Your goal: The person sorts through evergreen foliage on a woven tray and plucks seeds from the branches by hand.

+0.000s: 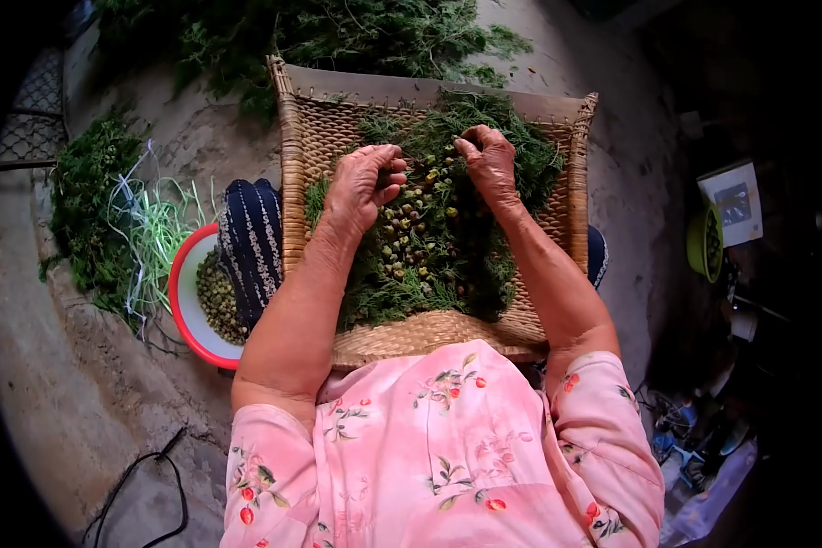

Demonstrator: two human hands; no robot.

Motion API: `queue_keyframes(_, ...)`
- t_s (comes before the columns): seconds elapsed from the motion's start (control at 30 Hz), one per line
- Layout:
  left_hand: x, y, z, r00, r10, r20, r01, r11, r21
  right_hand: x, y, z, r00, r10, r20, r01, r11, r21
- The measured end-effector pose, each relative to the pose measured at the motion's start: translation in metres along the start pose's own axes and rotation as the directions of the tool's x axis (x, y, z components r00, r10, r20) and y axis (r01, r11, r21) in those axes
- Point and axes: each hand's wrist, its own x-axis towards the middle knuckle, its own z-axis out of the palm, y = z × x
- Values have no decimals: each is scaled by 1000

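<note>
A woven winnowing basket (294, 196) lies across my lap, with feathery green sprigs (470, 110) and many small round green-brown cones (406, 242) in it. My left hand (367, 185) is over the left part of the basket, its fingers curled in toward the thumb. Whatever it may hold is too small to make out. Over the upper right sprigs, my right hand (490, 164) pinches thumb and forefinger together. A tiny pale speck shows at its fingertips, but I cannot tell what it is.
A red-rimmed white basin (181, 265) of small cones stands left of my knee. Beside it lie pale plastic strings (164, 224) and a green heap (91, 201). A larger pile of branches (338, 36) lies beyond the basket. At right stands a green container (703, 242).
</note>
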Motion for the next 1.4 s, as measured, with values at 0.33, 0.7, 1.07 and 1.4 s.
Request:
queue_keyframes(0.33, 1, -9, 8, 992, -90, 84, 100, 987, -123, 6, -17, -4, 952, -286, 110, 267, 950, 163)
queue_keyframes(0.7, 3, -9, 3, 997, -54, 53, 60, 993, -106, -6, 4, 1, 946, -254, 202, 304, 910, -280)
queue_keyframes(1.07, -2, -7, 8, 996, -81, 34, 85, 982, -167, -5, -60, -30, 867, -77, 492, -287, 729, 621)
queue_keyframes(1.4, 3, -4, -2, 997, -34, -64, 24, 988, -152, -22, -32, 22, 939, -235, 252, 284, 942, -179)
